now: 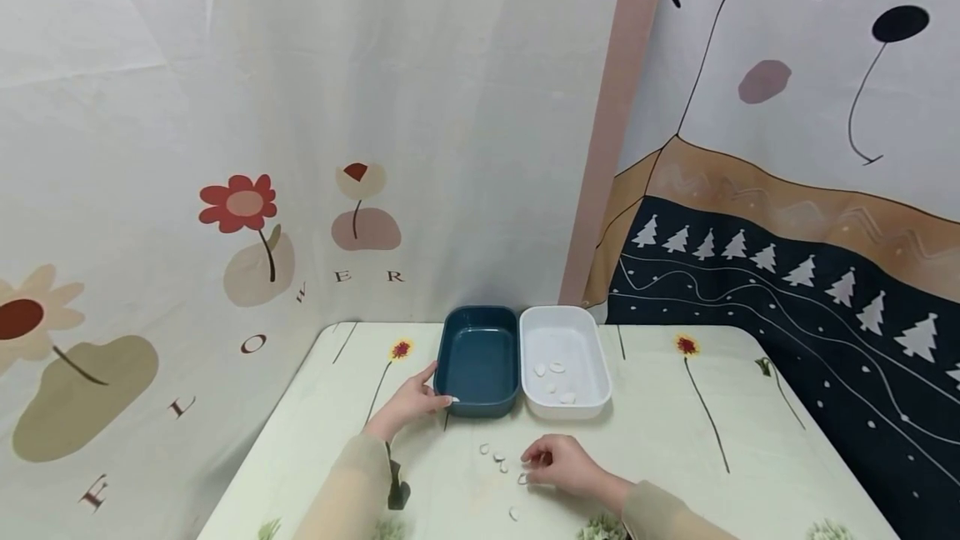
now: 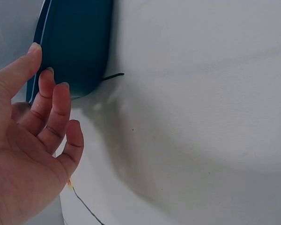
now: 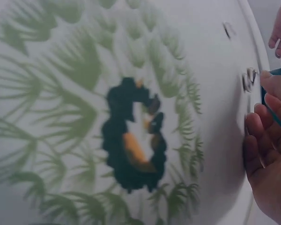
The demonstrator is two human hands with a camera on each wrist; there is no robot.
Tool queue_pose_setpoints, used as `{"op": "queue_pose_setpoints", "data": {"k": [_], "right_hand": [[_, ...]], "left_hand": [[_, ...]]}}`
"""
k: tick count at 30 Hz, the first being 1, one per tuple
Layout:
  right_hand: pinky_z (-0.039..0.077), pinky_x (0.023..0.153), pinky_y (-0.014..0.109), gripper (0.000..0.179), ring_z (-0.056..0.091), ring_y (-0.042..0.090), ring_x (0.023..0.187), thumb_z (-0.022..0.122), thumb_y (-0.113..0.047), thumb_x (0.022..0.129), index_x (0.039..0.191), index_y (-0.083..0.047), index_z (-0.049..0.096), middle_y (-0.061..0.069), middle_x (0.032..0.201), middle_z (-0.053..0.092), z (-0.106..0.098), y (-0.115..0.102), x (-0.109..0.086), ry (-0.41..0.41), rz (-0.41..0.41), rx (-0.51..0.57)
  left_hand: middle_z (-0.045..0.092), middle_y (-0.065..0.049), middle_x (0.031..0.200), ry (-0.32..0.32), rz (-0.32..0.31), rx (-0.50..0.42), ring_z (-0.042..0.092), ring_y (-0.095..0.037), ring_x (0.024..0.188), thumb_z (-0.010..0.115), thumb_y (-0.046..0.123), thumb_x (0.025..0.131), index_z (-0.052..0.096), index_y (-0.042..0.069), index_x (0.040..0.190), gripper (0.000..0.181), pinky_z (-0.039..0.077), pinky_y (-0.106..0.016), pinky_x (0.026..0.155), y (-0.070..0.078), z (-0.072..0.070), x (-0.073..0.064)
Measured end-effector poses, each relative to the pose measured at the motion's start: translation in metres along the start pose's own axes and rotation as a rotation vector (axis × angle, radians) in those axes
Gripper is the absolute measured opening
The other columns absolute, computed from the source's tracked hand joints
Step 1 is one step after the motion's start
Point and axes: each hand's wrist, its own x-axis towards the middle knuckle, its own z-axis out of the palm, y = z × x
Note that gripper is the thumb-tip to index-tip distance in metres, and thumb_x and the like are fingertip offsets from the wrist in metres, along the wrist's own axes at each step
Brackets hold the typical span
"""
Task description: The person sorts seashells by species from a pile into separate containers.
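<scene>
My left hand [image 1: 414, 401] holds the near left corner of a dark teal rectangular dish [image 1: 477, 365], thumb over the rim and fingers along its outer side. In the left wrist view the fingers [image 2: 61, 105] are bent beside the wall of that dish [image 2: 77, 42]. My right hand [image 1: 566, 465] is low over the table, thumb and fingers apart. Right at its fingertips lies a small pale ring-like piece [image 1: 522, 479]. Several similar pieces [image 1: 499, 457] are scattered just left of it, and another piece [image 1: 513, 513] lies nearer the front.
A white rectangular dish [image 1: 604, 373] stands against the teal dish's right side, with several small whitish pieces [image 1: 567, 398] inside. Both are at the back of a table [image 1: 652, 432] with a flower-printed cloth. Patterned curtains [image 1: 465, 123] hang behind and beside the table.
</scene>
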Motion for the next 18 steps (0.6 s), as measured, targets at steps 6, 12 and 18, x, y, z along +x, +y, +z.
{"op": "queue_pose_setpoints", "data": {"k": [6, 12, 18], "right_hand": [[0.045, 0.065, 0.022, 0.02, 0.052, 0.001, 0.069, 0.081, -0.012, 0.074, 0.094, -0.011, 0.075, -0.012, 0.078, 0.06, 0.0042, 0.003, -0.0035, -0.027, -0.046, -0.033], [0.045, 0.064, 0.022, 0.018, 0.051, 0.001, 0.068, 0.081, -0.012, 0.075, 0.092, -0.015, 0.076, -0.012, 0.079, 0.06, 0.0076, 0.0057, -0.0028, -0.031, -0.06, -0.056], [0.043, 0.062, 0.021, 0.017, 0.049, 0.0, 0.066, 0.08, -0.012, 0.076, 0.091, -0.016, 0.077, -0.015, 0.078, 0.057, 0.0095, 0.0066, -0.0027, -0.023, -0.083, -0.105]], "left_hand": [[0.055, -0.006, 0.071, 0.0, 0.0, -0.011, 0.054, -0.021, 0.067, 0.077, 0.025, 0.084, 0.024, 0.005, 0.153, 0.089, 0.041, -0.031, 0.064, 0.0005, 0.0005, -0.001], [0.056, -0.004, 0.069, -0.005, 0.004, -0.043, 0.056, -0.023, 0.068, 0.075, 0.022, 0.085, 0.024, 0.004, 0.153, 0.087, 0.039, -0.03, 0.062, 0.0016, 0.0005, -0.0018], [0.054, -0.005, 0.068, -0.009, 0.019, -0.055, 0.056, -0.027, 0.069, 0.075, 0.021, 0.085, 0.024, 0.004, 0.153, 0.087, 0.039, -0.031, 0.062, 0.0017, -0.0006, -0.0032]]}}
